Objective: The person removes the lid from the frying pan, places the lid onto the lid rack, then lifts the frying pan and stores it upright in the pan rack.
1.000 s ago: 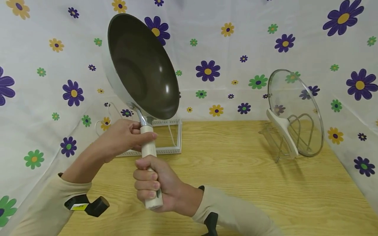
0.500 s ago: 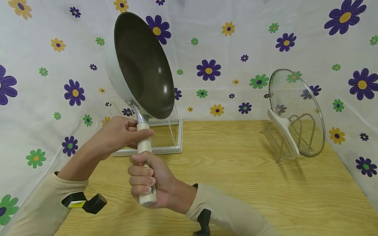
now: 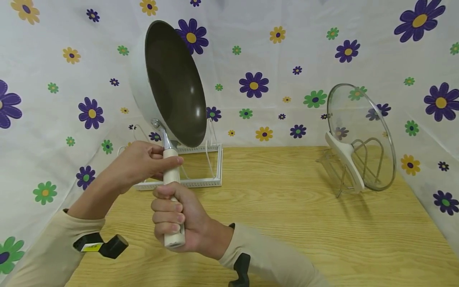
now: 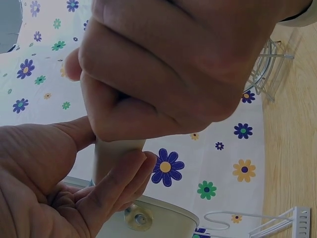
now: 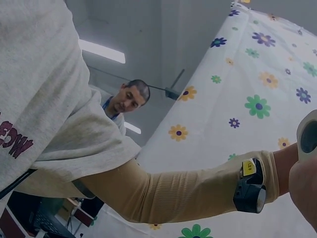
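A deep frying pan (image 3: 175, 83) is held up above the table, white outside and dark inside, its bowl tilted on edge and its opening turned to the right. My right hand (image 3: 183, 217) grips the lower part of its cream handle (image 3: 171, 175), fingers wrapped round it. Higher up, near the metal neck, my left hand (image 3: 138, 163) holds the handle with thumb across the front and fingers behind. In the left wrist view the right hand (image 4: 168, 69) hides much of the handle. The right wrist view shows only the handle's butt end (image 5: 309, 136) at its edge.
Behind the pan, a white rack (image 3: 204, 182) with wire dividers stands on the wood-grain table (image 3: 272, 223). At the right, a glass lid (image 3: 362, 119) with a cream handle leans upright on a wire stand (image 3: 338, 181). Flowered sheeting (image 3: 279, 87) encloses the table. Another person (image 5: 129, 99) appears behind.
The pan has turned about its handle, so its opening looks narrower and more of the white outside shows. Both hands have shifted slightly left with it, keeping their hold.
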### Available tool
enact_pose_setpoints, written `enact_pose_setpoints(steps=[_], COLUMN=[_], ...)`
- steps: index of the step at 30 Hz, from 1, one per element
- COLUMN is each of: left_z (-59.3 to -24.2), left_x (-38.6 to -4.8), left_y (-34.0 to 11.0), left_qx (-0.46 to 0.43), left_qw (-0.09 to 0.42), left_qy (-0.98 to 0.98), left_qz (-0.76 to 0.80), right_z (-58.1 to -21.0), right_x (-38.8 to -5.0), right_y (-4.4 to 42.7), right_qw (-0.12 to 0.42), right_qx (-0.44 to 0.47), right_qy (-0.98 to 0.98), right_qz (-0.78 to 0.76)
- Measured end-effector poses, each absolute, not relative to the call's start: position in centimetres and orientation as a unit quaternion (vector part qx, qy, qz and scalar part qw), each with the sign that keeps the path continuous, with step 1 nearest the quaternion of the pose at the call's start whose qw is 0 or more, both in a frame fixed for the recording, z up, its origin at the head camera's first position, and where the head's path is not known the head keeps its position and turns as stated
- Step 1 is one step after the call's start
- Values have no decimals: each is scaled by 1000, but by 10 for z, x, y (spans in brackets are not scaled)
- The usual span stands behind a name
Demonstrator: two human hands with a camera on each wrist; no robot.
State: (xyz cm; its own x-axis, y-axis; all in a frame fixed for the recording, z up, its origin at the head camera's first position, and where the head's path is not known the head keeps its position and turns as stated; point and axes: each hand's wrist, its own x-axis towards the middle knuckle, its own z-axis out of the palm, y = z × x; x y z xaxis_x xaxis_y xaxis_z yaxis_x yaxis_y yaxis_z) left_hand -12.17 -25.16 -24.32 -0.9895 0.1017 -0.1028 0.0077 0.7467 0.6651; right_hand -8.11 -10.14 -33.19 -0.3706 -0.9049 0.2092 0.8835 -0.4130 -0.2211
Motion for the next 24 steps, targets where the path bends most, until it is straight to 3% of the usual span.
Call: enact_pose_setpoints(steps=[24], left_z=[-248], left_x=[-123], left_y=[-257], left_qx=[25], left_qw=[94], left_qy=[926], left_qz=[366], right_z=[-337], right_x=[-81], right_y=[-106], right_qw=[544], right_qx=[-141], right_qy=[10], right_qz=[-827])
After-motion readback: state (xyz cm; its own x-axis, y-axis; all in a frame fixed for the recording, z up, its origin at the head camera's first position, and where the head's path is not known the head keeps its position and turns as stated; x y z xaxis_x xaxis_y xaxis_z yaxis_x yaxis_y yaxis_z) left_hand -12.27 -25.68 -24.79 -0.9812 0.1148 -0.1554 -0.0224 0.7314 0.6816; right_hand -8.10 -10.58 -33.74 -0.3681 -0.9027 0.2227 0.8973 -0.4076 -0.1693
